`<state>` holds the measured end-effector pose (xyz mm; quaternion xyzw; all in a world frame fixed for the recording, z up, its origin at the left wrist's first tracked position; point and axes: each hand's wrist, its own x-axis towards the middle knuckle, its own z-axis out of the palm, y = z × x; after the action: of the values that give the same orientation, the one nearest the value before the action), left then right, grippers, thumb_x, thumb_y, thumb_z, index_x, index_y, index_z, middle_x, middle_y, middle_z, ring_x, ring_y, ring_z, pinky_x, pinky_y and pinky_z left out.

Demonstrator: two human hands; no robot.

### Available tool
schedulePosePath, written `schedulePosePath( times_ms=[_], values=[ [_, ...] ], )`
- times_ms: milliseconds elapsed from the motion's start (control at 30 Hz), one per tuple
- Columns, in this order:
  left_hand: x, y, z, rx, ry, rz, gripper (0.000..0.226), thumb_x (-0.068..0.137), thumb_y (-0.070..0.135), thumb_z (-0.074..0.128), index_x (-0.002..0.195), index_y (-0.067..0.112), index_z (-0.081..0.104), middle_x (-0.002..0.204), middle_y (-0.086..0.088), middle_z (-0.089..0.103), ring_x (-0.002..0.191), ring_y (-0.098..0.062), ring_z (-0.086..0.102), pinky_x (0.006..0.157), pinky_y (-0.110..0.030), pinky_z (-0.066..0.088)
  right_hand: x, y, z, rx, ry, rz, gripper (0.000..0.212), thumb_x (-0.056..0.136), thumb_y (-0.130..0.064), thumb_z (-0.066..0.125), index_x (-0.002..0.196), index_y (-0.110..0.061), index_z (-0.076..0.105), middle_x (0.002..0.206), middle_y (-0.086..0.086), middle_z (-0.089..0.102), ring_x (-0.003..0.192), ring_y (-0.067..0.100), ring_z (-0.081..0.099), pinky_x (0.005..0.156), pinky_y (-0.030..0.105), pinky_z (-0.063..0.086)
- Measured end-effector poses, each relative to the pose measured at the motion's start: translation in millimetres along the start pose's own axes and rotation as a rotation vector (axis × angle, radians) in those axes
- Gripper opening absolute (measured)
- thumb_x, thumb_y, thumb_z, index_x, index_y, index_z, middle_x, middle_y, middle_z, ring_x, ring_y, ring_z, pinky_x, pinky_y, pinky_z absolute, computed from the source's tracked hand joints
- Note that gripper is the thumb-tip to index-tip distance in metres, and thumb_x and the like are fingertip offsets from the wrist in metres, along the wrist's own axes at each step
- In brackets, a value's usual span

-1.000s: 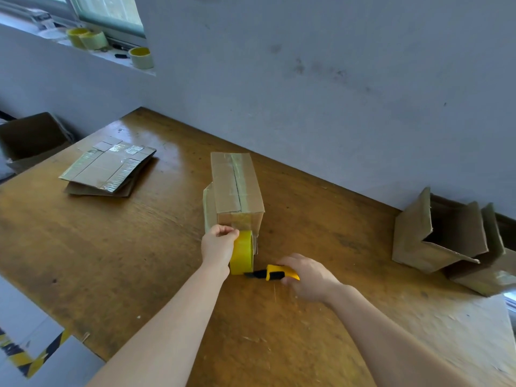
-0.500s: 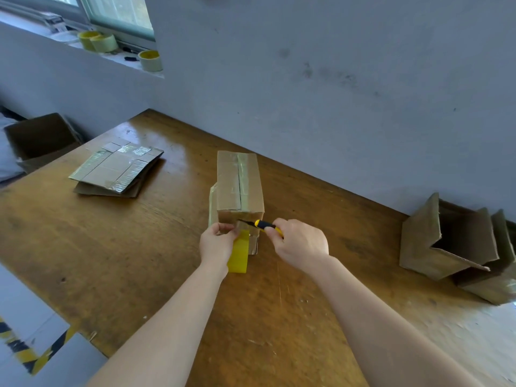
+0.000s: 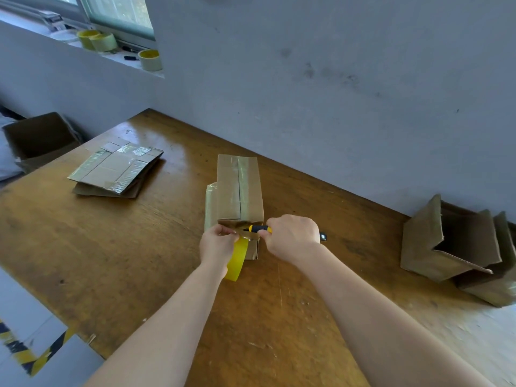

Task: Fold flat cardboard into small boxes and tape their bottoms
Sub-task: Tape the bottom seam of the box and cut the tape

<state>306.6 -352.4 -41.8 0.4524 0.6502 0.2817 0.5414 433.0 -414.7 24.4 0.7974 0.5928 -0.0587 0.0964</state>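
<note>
Cardboard box (image 3: 240,188): stands mid-way along the wooden table (image 3: 139,261), taped seam facing up; clear tape runs down the seam towards its near end
Tape roll (image 3: 237,261): yellow, on edge, just in front of the box's near end and partly under the left hand; whether it rests on the table cannot be told
Left hand (image 3: 217,244): fingers curled, pinching the tape strip at the box's near top edge
Right hand (image 3: 293,236): closed in a fist round a yellow-and-black knife (image 3: 258,228); the knife's front end meets the strip just beside the left fingertips
Flat cardboard (image 3: 114,169): a stack at the table's far left, well apart from the box; shiny tape on the top sheet
Folded boxes (image 3: 446,241): two, open, on their sides at the right by the wall
Window sill: three spare rolls (image 3: 97,40)
</note>
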Motion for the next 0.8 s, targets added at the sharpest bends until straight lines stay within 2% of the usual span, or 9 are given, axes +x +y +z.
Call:
schedulePosePath(
  times_ms=[133, 233, 333, 433, 600, 800],
  values=[
    [0.4, -1.9, 0.4, 0.046, -0.01, 0.0, 0.007, 0.086, 0.01, 0.065, 0.081, 0.013, 0.068, 0.086, 0.001, 0.063, 0.086, -0.019, 0.054, 0.071, -0.032, 0.039, 4.9, -7.5, 1.9, -0.063, -0.046, 0.029, 0.043, 0.101, -0.048, 0.037, 0.097, -0.016, 0.066, 0.076, -0.001, 0.06, 0.061, 0.016, 0.053, 0.049, 0.028, 0.034],
    [-0.5, -0.4, -0.1, 0.06, -0.031, 0.033, 0.011, 0.086, 0.011, 0.065, 0.076, 0.017, 0.067, 0.085, -0.002, 0.065, 0.087, -0.022, 0.057, 0.07, -0.03, 0.042, 4.2, -3.7, 5.9, 0.004, -0.054, 0.069, 0.043, 0.1, -0.05, 0.038, 0.098, -0.016, 0.066, 0.08, -0.001, 0.062, 0.066, 0.017, 0.057, 0.054, 0.029, 0.041],
    [1.2, 1.3, -4.2, 0.072, -0.024, 0.07, 0.011, 0.087, 0.015, 0.064, 0.078, 0.02, 0.066, 0.086, 0.001, 0.064, 0.088, -0.021, 0.056, 0.073, -0.031, 0.041, -7.7, 3.4, 20.6, 0.202, 0.046, 0.091, 0.04, 0.099, -0.052, 0.037, 0.105, -0.022, 0.062, 0.086, -0.003, 0.06, 0.075, 0.018, 0.059, 0.063, 0.032, 0.051],
    [1.8, 3.7, -5.5, 0.173, -0.02, 0.11, 0.004, 0.091, 0.019, 0.062, 0.088, 0.02, 0.064, 0.09, 0.002, 0.059, 0.089, -0.02, 0.053, 0.069, -0.029, 0.04, -26.6, 4.1, 43.9, 0.323, 0.144, 0.113, 0.039, 0.099, -0.051, 0.036, 0.112, -0.024, 0.061, 0.087, -0.003, 0.058, 0.075, 0.018, 0.058, 0.058, 0.031, 0.047],
    [0.0, 2.0, -2.8, 0.222, -0.045, 0.115, 0.004, 0.091, 0.016, 0.061, 0.093, 0.019, 0.064, 0.094, -0.001, 0.059, 0.091, -0.02, 0.053, 0.07, -0.029, 0.041, -29.5, 4.5, 50.9, 0.257, 0.145, 0.129, 0.042, 0.1, -0.051, 0.033, 0.114, -0.024, 0.061, 0.097, 0.0, 0.062, 0.088, 0.021, 0.061, 0.069, 0.035, 0.053],
    [5.4, 3.8, -10.0, 0.209, -0.051, 0.148, 0.011, 0.089, 0.017, 0.061, 0.08, 0.023, 0.061, 0.087, -0.001, 0.063, 0.086, -0.022, 0.059, 0.065, -0.029, 0.043, -27.0, 4.6, 42.9, 0.234, 0.235, 0.081, 0.043, 0.098, -0.053, 0.032, 0.108, -0.025, 0.063, 0.085, -0.004, 0.06, 0.074, 0.015, 0.059, 0.061, 0.031, 0.053]
  ],
)
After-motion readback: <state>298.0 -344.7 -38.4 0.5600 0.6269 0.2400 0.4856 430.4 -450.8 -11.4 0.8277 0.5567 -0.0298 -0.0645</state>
